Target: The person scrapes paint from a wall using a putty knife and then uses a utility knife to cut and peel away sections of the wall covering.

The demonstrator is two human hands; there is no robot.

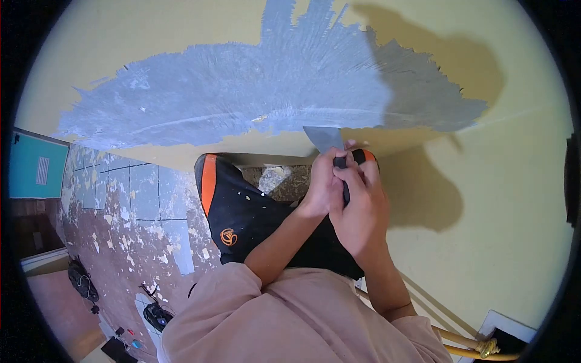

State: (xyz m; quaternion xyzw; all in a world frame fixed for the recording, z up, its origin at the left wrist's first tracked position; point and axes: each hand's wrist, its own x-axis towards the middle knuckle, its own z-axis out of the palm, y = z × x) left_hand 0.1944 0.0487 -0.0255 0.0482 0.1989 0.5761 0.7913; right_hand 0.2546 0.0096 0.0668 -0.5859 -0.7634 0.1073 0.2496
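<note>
A scraper [323,137] with a wide metal blade and dark handle is gripped by both hands, one close beside the other. My left hand [325,184] is closed round the handle near the blade. My right hand [363,206] wraps the handle from the other side. The blade's edge meets the lower border of a grey scraped patch [242,85] on the yellow wall [502,175]. Ragged edges of yellow coating surround the patch. Parts of the handle are hidden by the fingers.
Flakes litter the brown floor [115,242] at the left, around grey tiles [144,187]. A teal panel [37,166] is at the far left, with a black bag [83,279] below it. Yellow pipes [460,340] run at the lower right by a dark opening.
</note>
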